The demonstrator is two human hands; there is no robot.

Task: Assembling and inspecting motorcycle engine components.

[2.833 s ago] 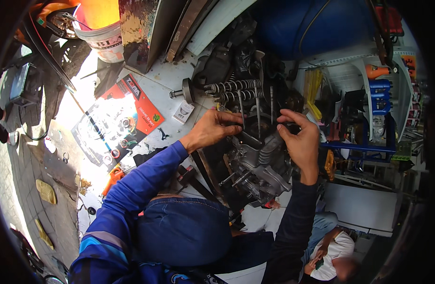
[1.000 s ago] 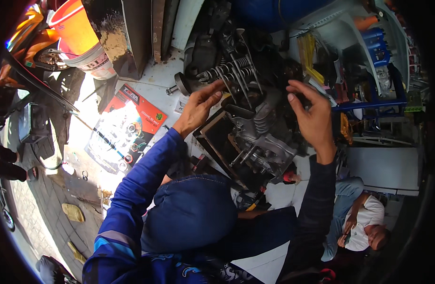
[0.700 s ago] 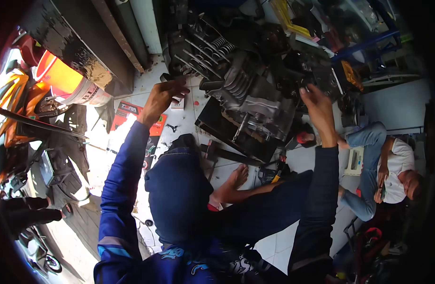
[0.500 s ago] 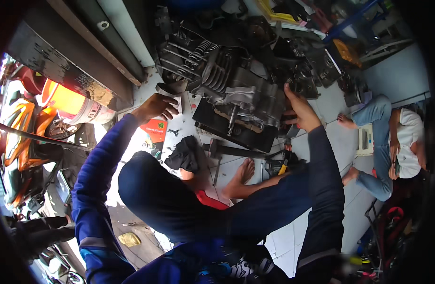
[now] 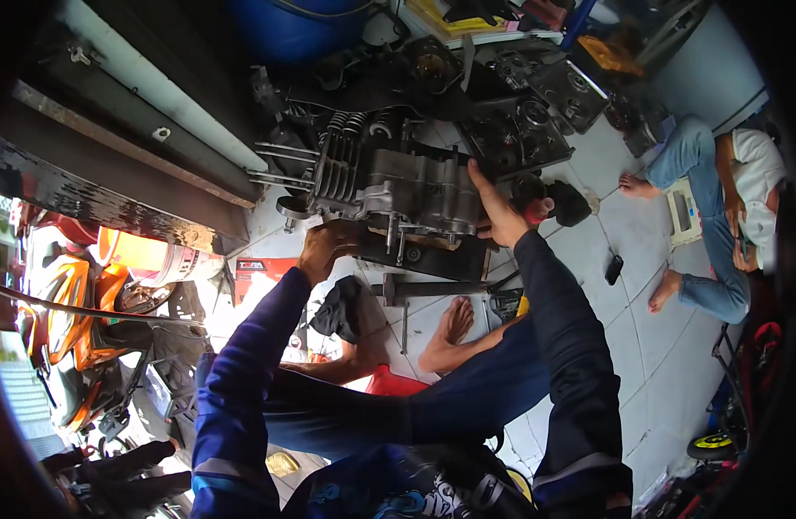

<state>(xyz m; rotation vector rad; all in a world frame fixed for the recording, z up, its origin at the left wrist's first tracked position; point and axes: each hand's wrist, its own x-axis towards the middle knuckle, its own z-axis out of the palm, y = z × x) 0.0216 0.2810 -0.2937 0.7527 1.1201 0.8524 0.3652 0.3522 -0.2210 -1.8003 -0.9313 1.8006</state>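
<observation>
A grey motorcycle engine block with cooling fins and long studs lies on its side over a black tray on the tiled floor. My left hand grips the engine's lower left edge, under the finned cylinder. My right hand presses flat against the engine's right end, fingers spread upward. Both arms wear dark blue sleeves. My bare foot rests on the tiles below the tray.
Engine covers and parts lie beyond the engine. Another person in jeans sits on a small stool at right. An orange motorcycle and a bucket stand at left, a blue drum at the top.
The view has swung round and the engine now lies sideways at the top centre. My left hand has shifted from the top studs to the lower left edge; my right hand stays at the right end.
</observation>
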